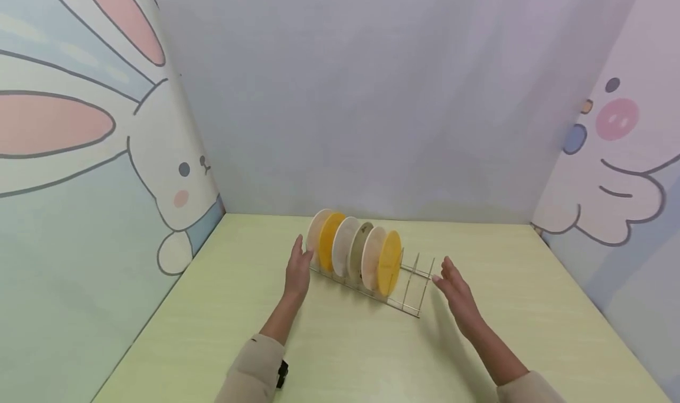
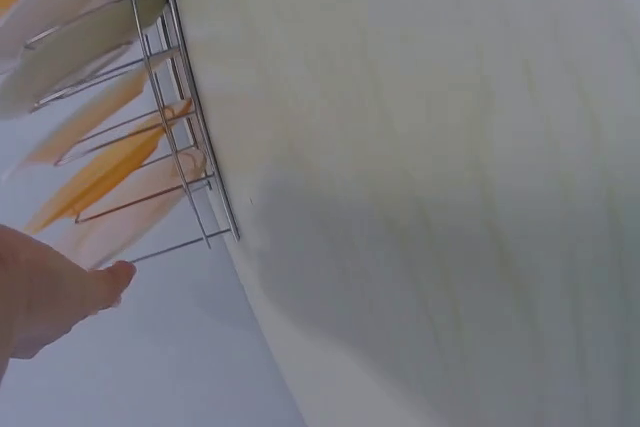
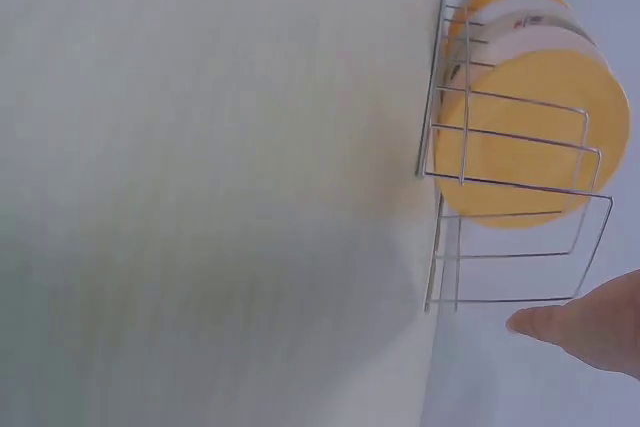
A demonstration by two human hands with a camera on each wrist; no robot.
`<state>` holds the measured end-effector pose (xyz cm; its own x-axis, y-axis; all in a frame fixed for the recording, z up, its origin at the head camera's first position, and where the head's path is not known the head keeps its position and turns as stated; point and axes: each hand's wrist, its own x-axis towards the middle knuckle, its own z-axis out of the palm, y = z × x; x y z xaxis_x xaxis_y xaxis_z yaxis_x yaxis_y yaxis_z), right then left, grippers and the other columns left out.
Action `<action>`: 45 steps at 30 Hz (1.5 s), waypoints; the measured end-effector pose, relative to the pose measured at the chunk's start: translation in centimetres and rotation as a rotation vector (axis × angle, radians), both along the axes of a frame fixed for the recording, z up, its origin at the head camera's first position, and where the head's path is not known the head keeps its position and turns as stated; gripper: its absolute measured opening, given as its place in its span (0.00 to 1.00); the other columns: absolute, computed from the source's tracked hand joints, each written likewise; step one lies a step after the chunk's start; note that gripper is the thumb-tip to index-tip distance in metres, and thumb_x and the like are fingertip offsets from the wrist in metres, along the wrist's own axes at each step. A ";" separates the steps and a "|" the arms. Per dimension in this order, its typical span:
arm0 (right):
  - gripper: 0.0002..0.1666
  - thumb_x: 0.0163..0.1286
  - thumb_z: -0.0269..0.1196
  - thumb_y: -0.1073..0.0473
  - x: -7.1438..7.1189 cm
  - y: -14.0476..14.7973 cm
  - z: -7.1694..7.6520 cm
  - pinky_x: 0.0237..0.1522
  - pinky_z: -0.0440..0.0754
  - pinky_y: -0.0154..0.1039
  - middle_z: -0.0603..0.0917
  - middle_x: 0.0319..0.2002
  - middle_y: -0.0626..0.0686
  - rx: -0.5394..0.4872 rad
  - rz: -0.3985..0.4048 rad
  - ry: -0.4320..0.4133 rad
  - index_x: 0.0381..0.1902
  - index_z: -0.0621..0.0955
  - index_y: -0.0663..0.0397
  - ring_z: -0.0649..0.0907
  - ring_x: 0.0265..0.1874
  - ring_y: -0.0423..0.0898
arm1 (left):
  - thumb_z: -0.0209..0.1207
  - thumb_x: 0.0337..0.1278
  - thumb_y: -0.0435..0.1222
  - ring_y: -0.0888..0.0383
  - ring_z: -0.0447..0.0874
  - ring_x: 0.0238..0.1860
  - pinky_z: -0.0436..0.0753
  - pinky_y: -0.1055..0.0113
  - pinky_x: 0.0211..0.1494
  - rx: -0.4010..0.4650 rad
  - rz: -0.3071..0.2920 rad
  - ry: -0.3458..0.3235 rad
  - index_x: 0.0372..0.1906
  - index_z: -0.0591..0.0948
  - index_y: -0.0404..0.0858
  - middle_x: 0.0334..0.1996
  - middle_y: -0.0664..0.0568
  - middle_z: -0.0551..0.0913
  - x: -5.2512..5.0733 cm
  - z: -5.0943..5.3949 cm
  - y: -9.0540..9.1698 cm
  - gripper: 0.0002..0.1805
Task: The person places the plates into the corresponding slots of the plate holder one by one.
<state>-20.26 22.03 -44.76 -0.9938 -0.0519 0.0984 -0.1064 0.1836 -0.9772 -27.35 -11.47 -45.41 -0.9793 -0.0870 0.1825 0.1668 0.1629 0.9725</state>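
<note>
A metal wire plate rack (image 1: 405, 310) stands slantwise on the table, with several plates upright in its slots. From left to right they are a pale pink plate (image 1: 314, 232), an orange-yellow plate (image 1: 328, 243), a white plate (image 1: 343, 246), an olive-green plate (image 1: 358, 252), another pale pink plate (image 1: 372, 258) and a yellow plate (image 1: 390, 264). My left hand (image 1: 298, 276) is at the rack's left end, fingers extended, thumb close to the end wire; contact is unclear. Beyond the right end is my right hand (image 1: 460, 300), fingers straight, thumb towards the rack. Neither hand holds anything.
The slots at the rack's right end carry no plates. Under everything lies a pale yellow-green table (image 1: 345, 350). A plain grey curtain (image 1: 372, 96) closes off the back, and cartoon-printed panels (image 1: 175, 125) flank both sides. A dark band (image 1: 282, 373) shows at the left sleeve.
</note>
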 end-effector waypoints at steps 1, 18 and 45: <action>0.41 0.75 0.47 0.54 -0.4 0.2 0.1 0.64 0.44 0.60 0.39 0.71 0.63 -0.012 -0.003 0.004 0.72 0.38 0.62 0.42 0.68 0.60 | 0.40 0.70 0.46 0.45 0.47 0.69 0.50 0.49 0.68 0.006 0.006 -0.001 0.73 0.50 0.41 0.71 0.46 0.52 0.2 0.0 0.3 0.31; 0.36 0.77 0.39 0.47 -4.9 1.3 -2.4 0.66 0.45 0.55 0.47 0.70 0.66 -0.186 0.043 -0.038 0.72 0.46 0.63 0.47 0.69 0.58 | 0.43 0.68 0.47 0.46 0.49 0.69 0.51 0.52 0.68 0.057 0.015 0.020 0.72 0.50 0.38 0.71 0.45 0.52 1.2 0.0 2.4 0.34; 0.33 0.77 0.37 0.51 1.3 0.2 -1.5 0.63 0.48 0.60 0.52 0.68 0.68 0.027 0.275 -0.097 0.72 0.46 0.61 0.53 0.67 0.62 | 0.37 0.69 0.51 0.45 0.47 0.69 0.47 0.49 0.68 -0.021 -0.005 -0.022 0.72 0.50 0.36 0.70 0.42 0.52 -3.3 -0.5 1.0 0.34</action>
<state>-19.00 22.18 -46.26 -0.9467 -0.3223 -0.0010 -0.0624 0.1863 -0.9805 -30.64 -10.51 -45.87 -0.9835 -0.0783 0.1628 0.1465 0.1821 0.9723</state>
